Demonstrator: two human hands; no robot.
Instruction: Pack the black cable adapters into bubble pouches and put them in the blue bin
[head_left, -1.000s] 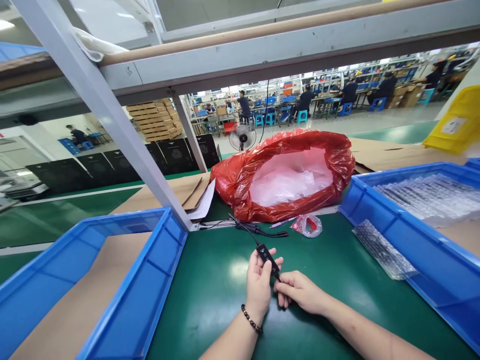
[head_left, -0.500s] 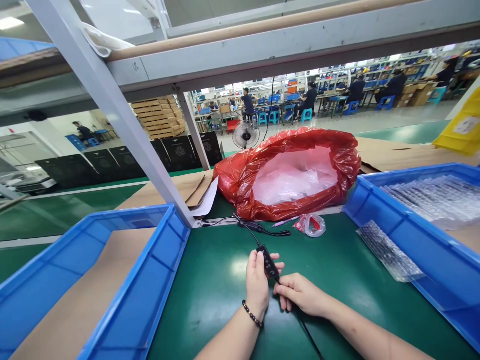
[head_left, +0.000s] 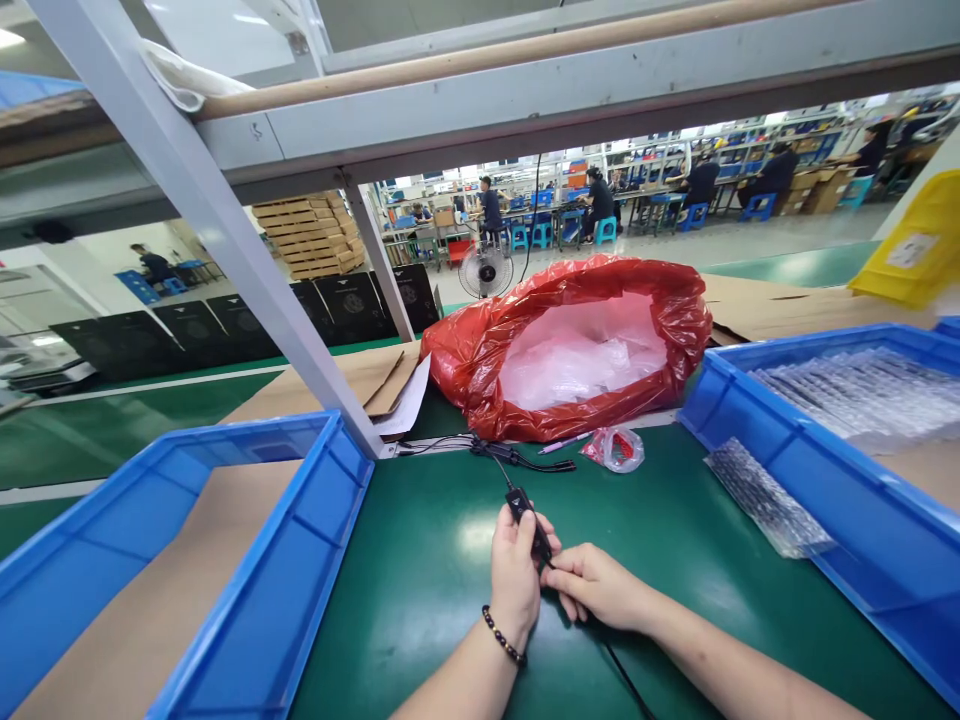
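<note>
A small black inline controller (head_left: 517, 503) with buttons on its face lies in my left hand (head_left: 516, 570), thumb pressed across it and fingers behind. My right hand (head_left: 592, 585) is closed on the black cable (head_left: 624, 672) just below the controller's lower end. That cable trails down to the bottom edge of the view. From the upper end a thin cord runs to a bundle of black cables (head_left: 517, 458) on the green tabletop (head_left: 420, 590). A beaded bracelet is round my left wrist.
A red plastic bag (head_left: 465, 350) holding clear bags stands at the back. Blue bins (head_left: 255, 560) flank the worktop. By the right bin (head_left: 757, 420) lies a bubble-wrap pouch (head_left: 765, 500). A small plastic bag (head_left: 616, 450) and a pen (head_left: 561, 444) lie behind my hands. A slanted post (head_left: 225, 230) rises at left.
My left thumb has slid up onto the middle of the controller, covering its buttons. The right hand keeps its hold on the cable. The whole view has shifted slightly.
</note>
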